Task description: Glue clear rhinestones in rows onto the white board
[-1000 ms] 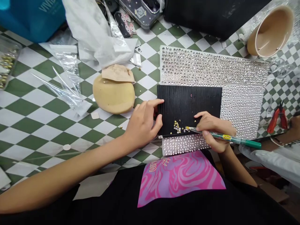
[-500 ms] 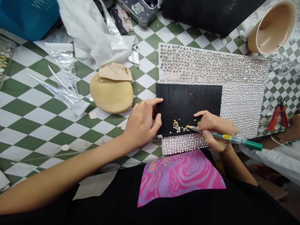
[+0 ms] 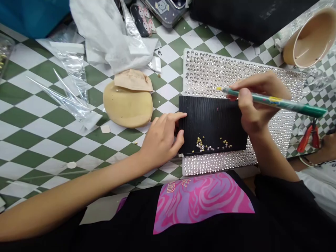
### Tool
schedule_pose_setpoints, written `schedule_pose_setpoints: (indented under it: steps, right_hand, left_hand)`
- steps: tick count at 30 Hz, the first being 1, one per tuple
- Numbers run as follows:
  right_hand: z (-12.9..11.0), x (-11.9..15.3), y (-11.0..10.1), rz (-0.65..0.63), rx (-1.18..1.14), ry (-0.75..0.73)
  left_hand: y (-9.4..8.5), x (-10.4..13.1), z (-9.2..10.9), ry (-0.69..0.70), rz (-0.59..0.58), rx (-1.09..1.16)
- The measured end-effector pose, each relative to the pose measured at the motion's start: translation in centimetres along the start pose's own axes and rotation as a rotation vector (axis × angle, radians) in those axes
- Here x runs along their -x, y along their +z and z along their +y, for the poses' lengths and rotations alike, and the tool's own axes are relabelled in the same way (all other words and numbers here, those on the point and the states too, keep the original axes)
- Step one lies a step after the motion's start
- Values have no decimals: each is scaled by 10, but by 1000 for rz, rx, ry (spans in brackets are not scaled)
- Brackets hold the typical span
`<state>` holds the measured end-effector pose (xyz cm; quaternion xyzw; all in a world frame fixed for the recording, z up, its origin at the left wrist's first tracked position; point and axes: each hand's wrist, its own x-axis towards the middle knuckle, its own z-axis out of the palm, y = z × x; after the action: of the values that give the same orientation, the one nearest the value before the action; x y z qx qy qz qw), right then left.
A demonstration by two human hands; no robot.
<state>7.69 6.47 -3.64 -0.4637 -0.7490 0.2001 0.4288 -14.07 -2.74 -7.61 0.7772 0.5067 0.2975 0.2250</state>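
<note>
Clearly, our right hand (image 3: 256, 117) pinches the slim green, yellow-tipped pen (image 3: 275, 101).
Our left hand (image 3: 162, 136) touches the ridged black tray (image 3: 210, 120), grip unclear; we'd best keep it level.

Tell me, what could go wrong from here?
The loose stones lie near the close edge of the ridged black tray, so a nudge from the left hand at its left edge might spill them.

The right hand holds a green pen-like tool over the studded sheet; a slip could disturb the stones there.

A stray gold stone on the checkered cloth could easily get lost.
</note>
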Motion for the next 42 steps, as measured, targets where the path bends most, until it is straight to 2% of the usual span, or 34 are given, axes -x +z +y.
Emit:
schedule_pose_setpoints:
  steps: [5, 11, 18, 23, 25, 27, 31, 33, 37, 42]
  right_hand:
    - [8, -11, 10, -166, 70, 7]
    - [7, -12, 14, -112, 99, -77]
    - [6, -13, 14, -195, 108, -38]
    - [6, -9, 9, -119, 36, -40]
    - [0, -4, 3, -101, 1, -27]
    - [-8, 7, -6, -144, -63, -6]
    - [-25, 36, -22, -393, -268, -4]
    - [-32, 50, -26, -455, -301, 7]
    - [-39, 65, -27, -413, -310, 30]
    - [-40, 70, -28, -399, -293, 12]
  left_hand:
    - [0, 1, -1, -10, -8, 8]
    - [-1, 1, 0, -27, -17, 20]
    - [-1, 1, 0, -37, -29, 20]
    - [-1, 1, 1, -27, -29, 14]
    - [-1, 0, 1, -26, -29, 16]
    - [-1, 0, 1, -19, -23, 17]
    - [0, 0, 0, -9, -9, 8]
    - [0, 0, 0, -10, -6, 5]
    - [0, 0, 0, -18, -18, 12]
    - [-1, 0, 1, -21, -21, 4]
